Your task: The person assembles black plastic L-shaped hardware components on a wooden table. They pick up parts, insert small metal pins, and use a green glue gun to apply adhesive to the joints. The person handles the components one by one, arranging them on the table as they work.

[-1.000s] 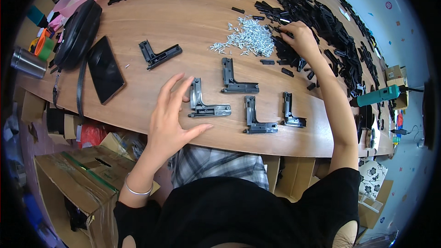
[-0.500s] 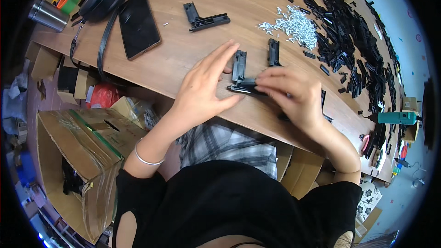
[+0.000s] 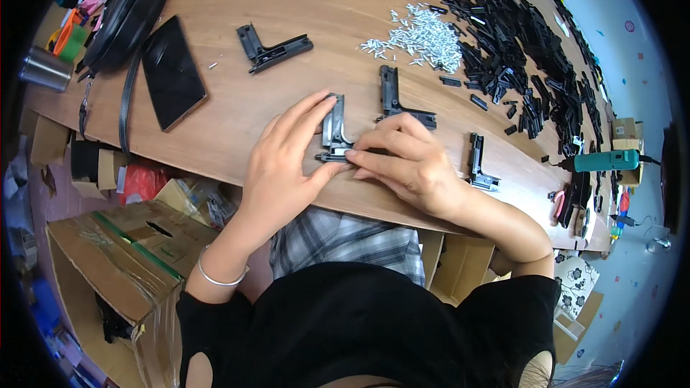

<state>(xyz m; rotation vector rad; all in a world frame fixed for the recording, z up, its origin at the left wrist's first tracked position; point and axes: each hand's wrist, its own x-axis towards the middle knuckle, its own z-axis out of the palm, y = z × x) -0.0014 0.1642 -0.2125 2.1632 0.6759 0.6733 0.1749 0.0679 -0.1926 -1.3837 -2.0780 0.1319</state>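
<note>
A black L-shaped plastic shell, pistol-like in outline (image 3: 333, 123), lies on the table in front of me. My left hand (image 3: 286, 145) spans it, fingertips at its upper end and thumb at its lower corner. Bent over the lower arm of the shell, my right hand (image 3: 402, 162) has its thumb and fingertips pinched together. Whatever is between those fingertips is hidden. Three similar pieces lie around: one L-shaped shell (image 3: 267, 54) farther off to the left, another shell (image 3: 390, 90) just beyond my right hand, and a third shell (image 3: 476, 152) to the right.
A pile of small silvery screws (image 3: 424, 37) lies beyond the shells, beside a large heap of black plastic parts (image 3: 514, 36). A teal electric screwdriver (image 3: 606, 161) is at the right. A dark tablet or phone (image 3: 172, 72), black bag (image 3: 133, 18) and metal cup (image 3: 46, 69) sit at left.
The whole view has shifted, so the table's things appear farther left. My left hand has closed in on the shell, and my right fingertips have come to its lower corner.
</note>
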